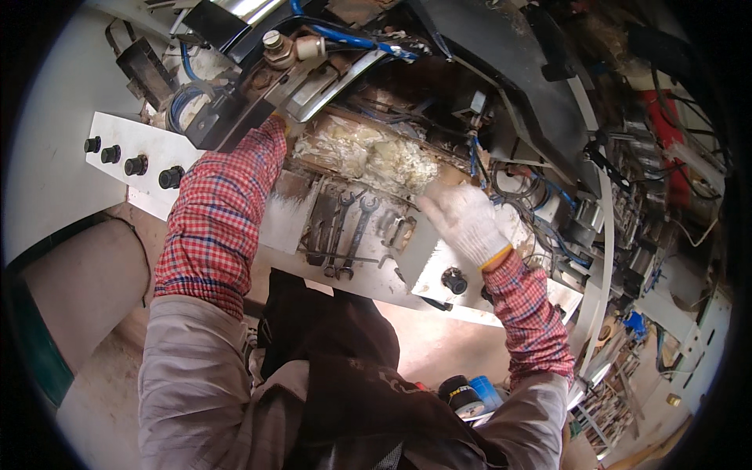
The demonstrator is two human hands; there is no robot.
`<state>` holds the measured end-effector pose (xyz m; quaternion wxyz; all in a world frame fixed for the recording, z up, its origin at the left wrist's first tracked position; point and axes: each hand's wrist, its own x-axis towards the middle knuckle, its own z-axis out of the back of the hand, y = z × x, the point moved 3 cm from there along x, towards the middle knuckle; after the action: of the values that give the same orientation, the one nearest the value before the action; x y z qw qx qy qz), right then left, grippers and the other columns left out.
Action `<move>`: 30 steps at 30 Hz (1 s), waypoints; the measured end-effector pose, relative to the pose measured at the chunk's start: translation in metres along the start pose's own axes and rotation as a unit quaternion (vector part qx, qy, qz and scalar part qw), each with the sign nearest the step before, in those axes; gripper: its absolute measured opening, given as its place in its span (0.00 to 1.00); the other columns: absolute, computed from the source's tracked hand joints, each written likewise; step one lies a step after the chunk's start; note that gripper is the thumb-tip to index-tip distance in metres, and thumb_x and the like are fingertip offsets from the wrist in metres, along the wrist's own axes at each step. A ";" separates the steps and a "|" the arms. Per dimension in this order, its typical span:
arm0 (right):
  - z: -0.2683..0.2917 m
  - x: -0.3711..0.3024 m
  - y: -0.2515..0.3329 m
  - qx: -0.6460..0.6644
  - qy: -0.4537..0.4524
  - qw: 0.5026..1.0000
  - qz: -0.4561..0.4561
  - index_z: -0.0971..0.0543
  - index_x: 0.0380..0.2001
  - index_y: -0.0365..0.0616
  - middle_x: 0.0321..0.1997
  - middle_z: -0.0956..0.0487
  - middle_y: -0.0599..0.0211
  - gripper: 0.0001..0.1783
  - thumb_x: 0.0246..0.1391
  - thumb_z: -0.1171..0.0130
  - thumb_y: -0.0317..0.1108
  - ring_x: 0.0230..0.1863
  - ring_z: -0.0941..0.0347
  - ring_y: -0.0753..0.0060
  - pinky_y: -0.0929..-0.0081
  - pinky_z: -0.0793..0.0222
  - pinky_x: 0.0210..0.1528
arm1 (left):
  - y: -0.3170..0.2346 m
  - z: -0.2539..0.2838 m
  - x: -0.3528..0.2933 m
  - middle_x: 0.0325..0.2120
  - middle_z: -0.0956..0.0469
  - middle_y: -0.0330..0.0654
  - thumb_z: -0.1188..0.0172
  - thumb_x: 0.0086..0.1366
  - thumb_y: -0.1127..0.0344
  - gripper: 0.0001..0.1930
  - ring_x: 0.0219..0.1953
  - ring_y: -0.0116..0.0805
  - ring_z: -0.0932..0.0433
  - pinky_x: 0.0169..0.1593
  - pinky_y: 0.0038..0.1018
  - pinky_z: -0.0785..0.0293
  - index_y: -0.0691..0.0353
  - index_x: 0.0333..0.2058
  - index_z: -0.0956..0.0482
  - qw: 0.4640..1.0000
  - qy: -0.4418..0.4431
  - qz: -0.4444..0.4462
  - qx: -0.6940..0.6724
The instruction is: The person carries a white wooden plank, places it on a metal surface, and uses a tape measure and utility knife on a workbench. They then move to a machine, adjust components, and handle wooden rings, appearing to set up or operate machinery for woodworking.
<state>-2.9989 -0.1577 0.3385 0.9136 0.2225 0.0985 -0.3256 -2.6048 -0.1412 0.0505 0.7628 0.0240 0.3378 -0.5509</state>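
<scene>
My right hand (460, 221), in a white knit glove with a yellow cuff edge, is at the right end of a ledge caked with pale, crusty residue (368, 153). Its fingers look curled together, and whatever they may hold is hidden. My left arm, in a red checked sleeve (223, 211), reaches up under a dark metal bracket (235, 117). That bracket and the bright metal strip (337, 84) beside it hide nearly all of my left hand. Between my arms, several open-end wrenches (356, 235) lie in a shallow tray on the machine's front.
Black knobs (135, 164) stick out of the white panel at left, and another knob (453, 280) sits below my right hand. Blue hoses (352, 37) and cables run around the machine. A dark cover (501, 47) rises behind. Cans (460, 395) stand low near my right elbow.
</scene>
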 end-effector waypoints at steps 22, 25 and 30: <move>0.033 -0.071 -0.042 0.274 0.076 0.954 -0.097 0.15 0.38 0.42 0.27 0.19 0.67 0.11 0.63 0.37 0.38 0.27 0.24 0.75 0.72 0.25 0.30 | 0.003 0.029 -0.011 0.50 0.20 0.63 0.41 0.65 0.45 0.30 0.51 0.58 0.19 0.57 0.45 0.24 0.66 0.53 0.20 0.999 -0.036 -0.022 -0.016; 0.079 -0.114 -0.009 0.401 0.059 0.898 -0.170 0.25 0.61 0.44 0.31 0.22 0.74 0.21 0.65 0.42 0.30 0.30 0.26 0.82 0.79 0.26 0.34 | -0.029 0.052 -0.033 0.51 0.20 0.63 0.41 0.65 0.44 0.31 0.52 0.57 0.19 0.57 0.45 0.24 0.66 0.54 0.20 0.999 -0.022 -0.032 -0.033; 0.088 -0.155 0.027 0.507 -0.006 0.847 -0.159 0.24 0.59 0.40 0.42 0.17 0.66 0.20 0.64 0.46 0.26 0.42 0.21 0.77 0.76 0.22 0.46 | -0.105 0.102 -0.149 0.52 0.21 0.63 0.41 0.66 0.42 0.32 0.53 0.57 0.19 0.58 0.44 0.24 0.64 0.56 0.20 0.996 -0.002 -0.034 -0.086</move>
<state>-3.0973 -0.0951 0.4755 0.6099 0.6341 -0.0517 -0.4724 -2.6689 -0.1015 0.2452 0.7431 -0.0544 0.3834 -0.5457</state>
